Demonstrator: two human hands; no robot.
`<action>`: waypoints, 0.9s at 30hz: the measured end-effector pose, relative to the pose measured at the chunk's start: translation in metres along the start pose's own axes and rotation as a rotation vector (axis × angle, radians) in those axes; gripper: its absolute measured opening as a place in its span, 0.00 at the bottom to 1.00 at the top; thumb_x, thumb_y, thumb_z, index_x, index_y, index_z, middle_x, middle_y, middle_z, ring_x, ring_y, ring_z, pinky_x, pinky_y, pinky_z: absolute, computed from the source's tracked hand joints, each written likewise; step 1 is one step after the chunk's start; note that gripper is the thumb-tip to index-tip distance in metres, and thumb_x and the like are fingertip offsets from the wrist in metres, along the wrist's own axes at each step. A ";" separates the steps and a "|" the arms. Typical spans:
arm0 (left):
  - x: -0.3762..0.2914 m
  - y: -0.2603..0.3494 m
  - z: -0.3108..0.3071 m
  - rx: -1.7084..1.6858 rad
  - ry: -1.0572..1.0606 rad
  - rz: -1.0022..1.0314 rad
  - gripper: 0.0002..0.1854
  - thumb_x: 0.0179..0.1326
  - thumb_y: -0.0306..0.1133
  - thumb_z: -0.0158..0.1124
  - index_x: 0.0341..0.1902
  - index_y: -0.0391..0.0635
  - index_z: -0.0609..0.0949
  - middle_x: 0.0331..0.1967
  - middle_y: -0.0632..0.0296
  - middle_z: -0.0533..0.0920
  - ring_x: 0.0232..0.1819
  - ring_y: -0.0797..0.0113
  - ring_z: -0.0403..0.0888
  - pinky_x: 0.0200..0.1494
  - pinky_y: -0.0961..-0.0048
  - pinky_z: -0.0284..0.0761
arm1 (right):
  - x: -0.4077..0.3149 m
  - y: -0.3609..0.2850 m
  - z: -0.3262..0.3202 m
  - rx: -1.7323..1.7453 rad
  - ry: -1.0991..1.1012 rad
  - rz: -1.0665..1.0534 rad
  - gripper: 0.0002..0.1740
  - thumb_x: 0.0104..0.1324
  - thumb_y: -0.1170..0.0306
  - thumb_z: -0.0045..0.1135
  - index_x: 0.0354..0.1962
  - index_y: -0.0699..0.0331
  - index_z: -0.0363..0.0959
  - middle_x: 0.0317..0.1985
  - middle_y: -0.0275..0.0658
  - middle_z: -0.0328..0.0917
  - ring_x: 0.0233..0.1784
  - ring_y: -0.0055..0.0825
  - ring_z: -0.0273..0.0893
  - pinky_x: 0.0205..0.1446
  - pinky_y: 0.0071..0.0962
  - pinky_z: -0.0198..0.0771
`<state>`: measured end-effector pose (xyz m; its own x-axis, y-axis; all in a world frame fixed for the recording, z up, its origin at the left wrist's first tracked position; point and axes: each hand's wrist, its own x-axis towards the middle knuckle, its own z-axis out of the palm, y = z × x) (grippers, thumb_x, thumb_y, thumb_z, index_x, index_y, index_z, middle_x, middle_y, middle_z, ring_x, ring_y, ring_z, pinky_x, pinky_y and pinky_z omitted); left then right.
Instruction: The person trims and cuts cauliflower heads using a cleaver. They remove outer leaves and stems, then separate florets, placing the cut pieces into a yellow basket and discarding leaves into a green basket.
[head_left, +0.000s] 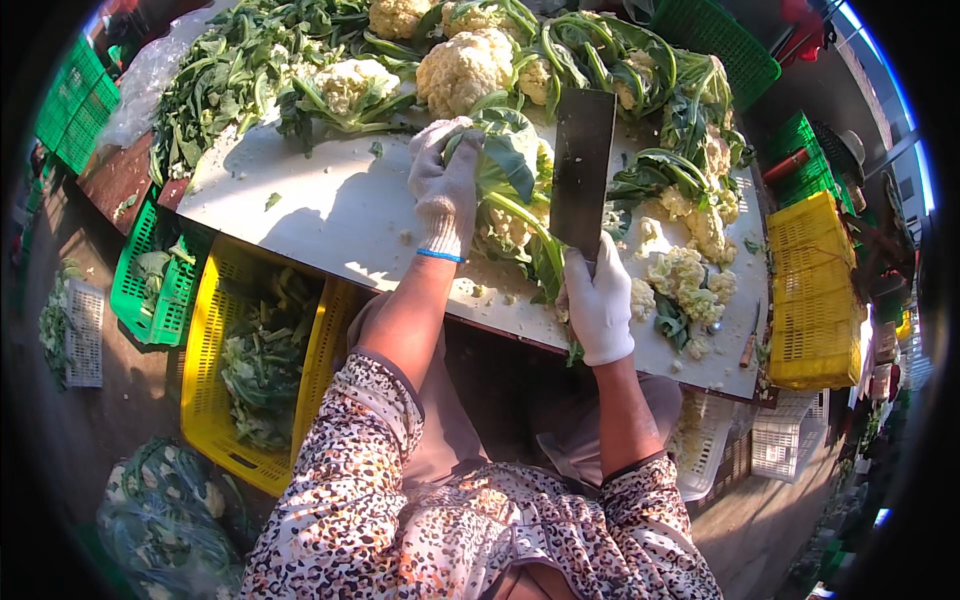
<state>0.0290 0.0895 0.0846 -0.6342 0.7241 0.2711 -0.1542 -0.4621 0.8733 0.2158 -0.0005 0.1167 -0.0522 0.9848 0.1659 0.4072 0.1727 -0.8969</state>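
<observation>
My left hand (444, 176), in a knitted work glove, grips a leafy cauliflower (511, 161) at its stem end, above the white tabletop (322, 225). Green leaves wrap this head, and pale florets show along its lower right side. In my right hand (600, 304), also gloved, is the handle of a cleaver (583, 169). Its wide dark blade points away from me, just right of the cauliflower. Whether blade and leaves touch, I cannot tell. A large trimmed-looking cauliflower (465, 71) lies beyond my left hand. Cut florets (686, 281) are scattered to the right of the cleaver.
Cauliflower leaves (240, 82) are heaped at the table's far left. A yellow crate (199, 360) with leaves stands below the left edge, beside a green crate (146, 277). Stacked yellow crates (814, 292) border the right side. A small knife (750, 341) lies near the right edge.
</observation>
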 end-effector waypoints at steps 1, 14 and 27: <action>0.000 -0.013 -0.003 0.019 -0.009 0.079 0.10 0.63 0.32 0.67 0.42 0.37 0.82 0.44 0.61 0.79 0.46 0.72 0.76 0.50 0.75 0.72 | 0.004 -0.003 0.001 -0.038 -0.019 -0.070 0.15 0.71 0.73 0.49 0.53 0.67 0.70 0.23 0.32 0.72 0.18 0.14 0.67 0.22 0.21 0.65; -0.010 -0.007 -0.007 -0.145 0.146 -0.115 0.07 0.67 0.27 0.62 0.46 0.42 0.77 0.39 0.63 0.80 0.39 0.76 0.77 0.44 0.79 0.74 | 0.071 -0.034 0.042 -0.620 -0.301 -0.220 0.14 0.66 0.63 0.48 0.42 0.66 0.68 0.32 0.57 0.79 0.38 0.59 0.77 0.43 0.50 0.71; -0.028 -0.024 -0.008 0.777 -0.127 0.213 0.20 0.54 0.34 0.69 0.50 0.45 0.77 0.50 0.50 0.77 0.55 0.45 0.73 0.58 0.54 0.71 | 0.088 -0.013 0.028 -0.636 -0.437 -0.099 0.20 0.64 0.63 0.47 0.49 0.68 0.68 0.40 0.63 0.78 0.47 0.61 0.76 0.52 0.48 0.70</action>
<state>0.0445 0.0766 0.0535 -0.4928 0.7349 0.4659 0.5591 -0.1429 0.8167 0.1808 0.0847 0.1317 -0.4167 0.9069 -0.0619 0.8198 0.3455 -0.4567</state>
